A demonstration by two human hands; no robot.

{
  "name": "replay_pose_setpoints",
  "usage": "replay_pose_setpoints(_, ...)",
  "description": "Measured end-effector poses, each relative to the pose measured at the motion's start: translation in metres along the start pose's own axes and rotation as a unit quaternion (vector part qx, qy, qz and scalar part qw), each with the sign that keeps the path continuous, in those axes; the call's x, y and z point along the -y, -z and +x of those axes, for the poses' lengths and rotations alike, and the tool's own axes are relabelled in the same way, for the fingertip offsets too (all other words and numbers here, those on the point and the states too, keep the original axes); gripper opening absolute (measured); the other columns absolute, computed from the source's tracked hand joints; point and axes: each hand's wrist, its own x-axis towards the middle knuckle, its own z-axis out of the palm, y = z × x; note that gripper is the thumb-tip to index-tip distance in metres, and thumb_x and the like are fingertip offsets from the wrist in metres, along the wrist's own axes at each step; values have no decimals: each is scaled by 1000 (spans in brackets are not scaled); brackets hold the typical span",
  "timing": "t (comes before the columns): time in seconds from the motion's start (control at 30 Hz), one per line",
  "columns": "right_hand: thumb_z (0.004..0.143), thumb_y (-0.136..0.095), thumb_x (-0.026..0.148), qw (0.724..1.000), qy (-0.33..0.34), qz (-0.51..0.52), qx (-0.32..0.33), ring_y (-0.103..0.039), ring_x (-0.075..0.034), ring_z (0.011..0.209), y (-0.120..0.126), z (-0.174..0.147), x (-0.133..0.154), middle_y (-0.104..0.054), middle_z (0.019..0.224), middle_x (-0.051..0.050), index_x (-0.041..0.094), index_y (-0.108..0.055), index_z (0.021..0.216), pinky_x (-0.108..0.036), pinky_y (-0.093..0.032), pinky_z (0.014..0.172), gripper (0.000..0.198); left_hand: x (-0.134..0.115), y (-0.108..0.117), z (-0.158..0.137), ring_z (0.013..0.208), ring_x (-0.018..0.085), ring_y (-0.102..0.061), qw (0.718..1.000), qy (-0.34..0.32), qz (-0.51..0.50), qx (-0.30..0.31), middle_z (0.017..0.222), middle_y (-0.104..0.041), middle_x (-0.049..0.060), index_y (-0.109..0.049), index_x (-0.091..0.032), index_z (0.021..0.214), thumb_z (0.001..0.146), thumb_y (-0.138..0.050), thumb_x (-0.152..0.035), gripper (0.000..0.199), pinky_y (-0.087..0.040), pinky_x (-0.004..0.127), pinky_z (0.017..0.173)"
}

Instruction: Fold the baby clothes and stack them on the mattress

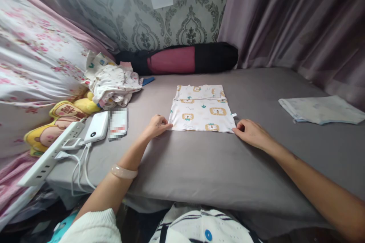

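Observation:
A white garment (196,112) printed with tan lion faces and small green plants lies flat on the grey sheet, its far part folded over toward me. Its exact kind I cannot tell. My left hand (158,126) pinches the near left corner between thumb and fingers. At the near right corner, my right hand (249,132) pinches the cloth the same way, just below a small white tag (234,115) on the right edge. The near edge runs straight between the two hands.
Crumpled baby clothes (114,79) are heaped at the back left. A power strip (54,155), white power bank (96,126) and cables stand at the left edge. Folded cloth (322,110) lies at right. A black and maroon long bag (176,59) lines the wall.

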Motion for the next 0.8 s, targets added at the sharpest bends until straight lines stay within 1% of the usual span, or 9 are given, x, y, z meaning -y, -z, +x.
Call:
replay_pose_setpoints(0.1, 78, -56, 40, 999, -36, 12, 10, -57, -16, 64, 1, 2, 1, -65, 71, 0, 23, -58, 72, -25, -36, 56, 18, -4, 5, -4, 64, 16, -53, 999, 25, -41, 7, 58, -54, -1, -60, -16, 65, 69, -62, -48, 32, -37, 26, 59)
replay_pose_setpoints(0.17, 76, -57, 39, 999, -35, 34, -6, -57, -15, 62, 1, 3, 0, -65, 69, 0, 22, -59, 76, -24, -36, 56, 16, -6, 7, -6, 60, 14, -51, 997, 42, -66, 4, 57, -54, -2, -59, -17, 67, 69, -62, -48, 32, -34, 25, 56)
replay_pose_setpoints(0.23, 76, -56, 37, 997, -20, 73, -17, -55, -14, 59, 0, 4, -2, -65, 68, 2, 22, -61, 88, -24, -37, 56, 19, -7, 9, -7, 57, 14, -51, 993, 55, -100, 14, 57, -56, -2, -58, -17, 71, 69, -62, -49, 32, -34, 24, 54)
replay_pose_setpoints(0.33, 78, -51, 35, 992, 18, 127, -3, -51, -13, 53, 0, 4, -5, -64, 67, 3, 23, -63, 108, -24, -37, 54, 35, -7, 10, -9, 55, 13, -53, 981, 58, -184, 37, 62, -59, -2, -59, -16, 91, 70, -63, -48, 38, -37, 23, 53)
replay_pose_setpoints(0.43, 79, -46, 37, 987, 44, 152, 12, -50, -13, 53, 3, 4, -4, -65, 69, 1, 22, -70, 103, -25, -36, 53, 37, -7, 9, -9, 55, 11, -51, 964, 23, -260, 42, 63, -57, -5, -56, -20, 115, 72, -64, -46, 51, -38, 22, 53)
replay_pose_setpoints(0.53, 78, -46, 40, 985, 33, 167, 19, -51, -14, 54, 9, 5, -2, -66, 69, -1, 19, -74, 96, -26, -37, 53, 39, -6, 9, -7, 55, 9, -46, 953, 19, -301, 38, 61, -53, -4, -66, -17, 105, 73, -65, -48, 44, -35, 21, 52)
replay_pose_setpoints(0.63, 75, -49, 38, 982, 27, 185, 23, -53, -15, 57, 17, 6, -1, -67, 72, -2, 17, -73, 100, -25, -39, 55, 41, -6, 12, -1, 56, 8, -44, 940, 48, -338, 26, 64, -56, -1, -71, -13, 91, 71, -68, -50, 42, -35, 22, 53)
replay_pose_setpoints(0.73, 69, -52, 31, 977, 31, 204, 49, -51, -14, 54, 25, 8, 0, -63, 66, 0, 15, -68, 114, -24, -37, 52, 50, -7, 17, 5, 60, 10, -48, 927, 61, -370, 16, 72, -62, 2, -72, -12, 93, 68, -71, -52, 47, -38, 23, 58)
replay_pose_setpoints(0.8, 67, -53, 29, 975, 38, 212, 49, -49, -13, 53, 28, 12, -1, -61, 63, 1, 15, -65, 119, -24, -36, 50, 55, -9, 20, 8, 68, 12, -53, 925, 53, -375, 16, 82, -66, 5, -71, -13, 100, 66, -75, -51, 51, -41, 24, 62)
